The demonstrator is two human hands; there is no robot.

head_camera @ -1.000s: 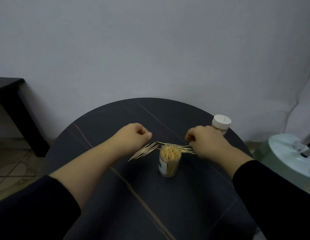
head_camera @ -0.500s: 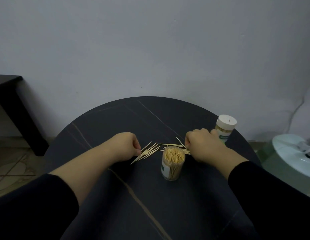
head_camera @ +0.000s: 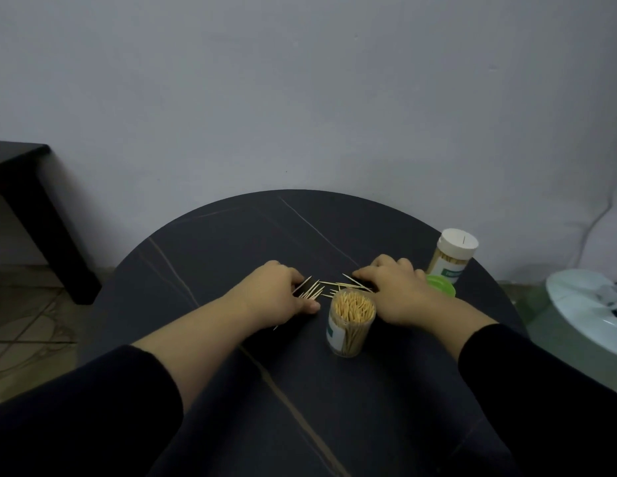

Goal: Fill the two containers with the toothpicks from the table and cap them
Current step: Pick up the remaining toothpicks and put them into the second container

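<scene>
We see the loose toothpicks (head_camera: 329, 290) lying in a small scattered heap on the dark round bench (head_camera: 231, 242), between the two hands and just behind the open container (head_camera: 350, 333). This container stands upright without a cap and is packed with toothpicks standing on end. The left hand (head_camera: 272, 296) has its fingers (head_camera: 295, 275) curled over the left end of the heap, thumb on the bench, and it grips a bunch that runs in under them. The right hand (head_camera: 400, 292) lies palm down at the right end, fingers (head_camera: 372, 270) bent with the tips on the toothpicks. We cannot tell if they pinch any. A green cap (head_camera: 443, 286) lies just beside this hand, partly hidden by it. Behind the cap, near the bench edge, the capped container (head_camera: 453, 256) stands upright under its white lid. A dark side table (head_camera: 21, 187) stands at the far left, by the wall.
</scene>
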